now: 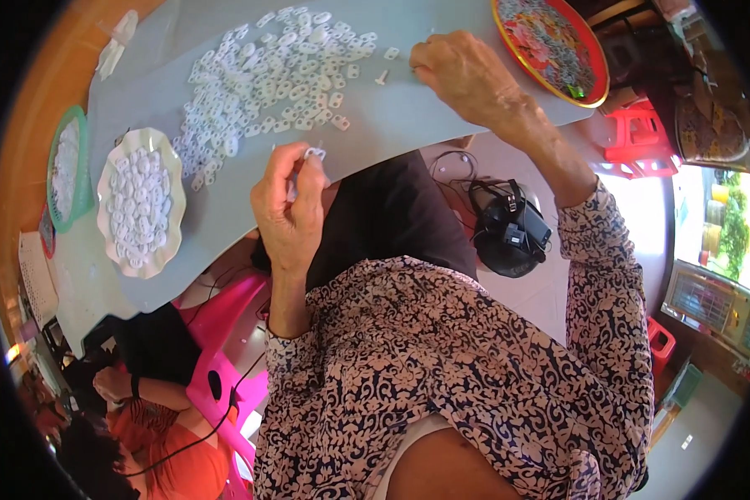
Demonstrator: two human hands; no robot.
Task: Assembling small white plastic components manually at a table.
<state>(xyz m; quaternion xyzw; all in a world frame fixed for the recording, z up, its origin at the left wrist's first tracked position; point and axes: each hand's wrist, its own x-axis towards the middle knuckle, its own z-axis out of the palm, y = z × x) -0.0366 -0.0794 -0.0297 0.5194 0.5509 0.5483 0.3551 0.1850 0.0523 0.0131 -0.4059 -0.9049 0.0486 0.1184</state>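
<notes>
My left hand (pixel 287 204) is raised at the table's near edge, thumb and fingers pinching a small white plastic piece (pixel 315 153) with holes in it. On the table to the right, my right hand (pixel 467 77) rests with its fingers curled down together; whatever they hold is hidden. Just left of it lie a loose white piece (pixel 391 53) and a small white peg-like part (pixel 382 77). A wide heap of white two-holed plastic pieces (pixel 267 79) spreads over the grey table (pixel 383 121) beyond my left hand.
At the left stands a cream scalloped dish (pixel 177 221) of white pieces, beside a green basket (pixel 84 187) holding more. A red round tray (pixel 602 77) with small metal-looking parts sits at the far right. Another person (pixel 179 450) is at lower left, near a pink chair (pixel 217 367).
</notes>
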